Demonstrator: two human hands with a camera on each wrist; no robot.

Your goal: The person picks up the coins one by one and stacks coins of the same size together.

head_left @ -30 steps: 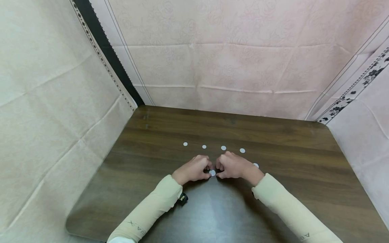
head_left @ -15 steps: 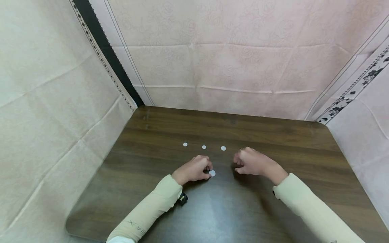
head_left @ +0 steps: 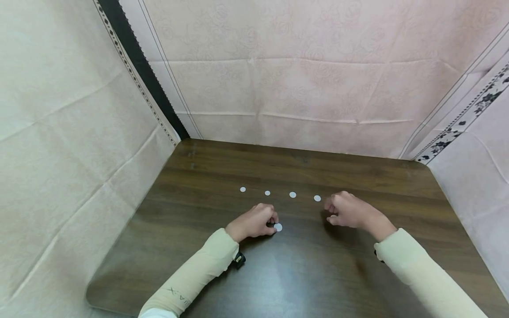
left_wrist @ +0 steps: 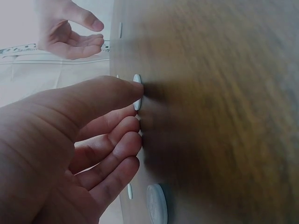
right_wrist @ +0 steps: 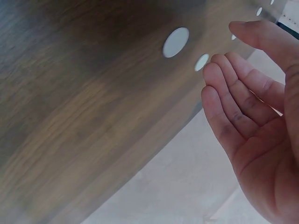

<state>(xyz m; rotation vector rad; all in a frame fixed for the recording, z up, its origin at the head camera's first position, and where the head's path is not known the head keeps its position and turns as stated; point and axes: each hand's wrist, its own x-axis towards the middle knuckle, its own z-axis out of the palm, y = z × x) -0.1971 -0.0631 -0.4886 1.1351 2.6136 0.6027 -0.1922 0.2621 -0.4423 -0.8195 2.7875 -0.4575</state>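
Observation:
My left hand (head_left: pixel 254 221) is low over the wooden table, its thumb and index finger pinching the edge of a small white disc (head_left: pixel 278 227). In the left wrist view the thumb tip covers part of that disc (left_wrist: pixel 137 100). Another, larger-looking white disc (left_wrist: pixel 157 204) lies below the fingers there; the hand hides it in the head view. To the right, my right hand (head_left: pixel 351 212) hovers above the table with fingers loosely bent, holding nothing. A white disc (right_wrist: pixel 175 42) lies close to its fingertips in the right wrist view, hidden from the head view.
A row of white discs (head_left: pixel 292 194) lies beyond the hands on the dark wooden table (head_left: pixel 222 163). Pale cloth (head_left: pixel 302 88) hangs behind the table's far edge and along both sides. A small black device (head_left: pixel 238 259) sits under the left wrist.
My right hand has moved away from the left one, to the right. The rightmost disc of the far row, covered half a second ago, shows again. The left hand has stayed put.

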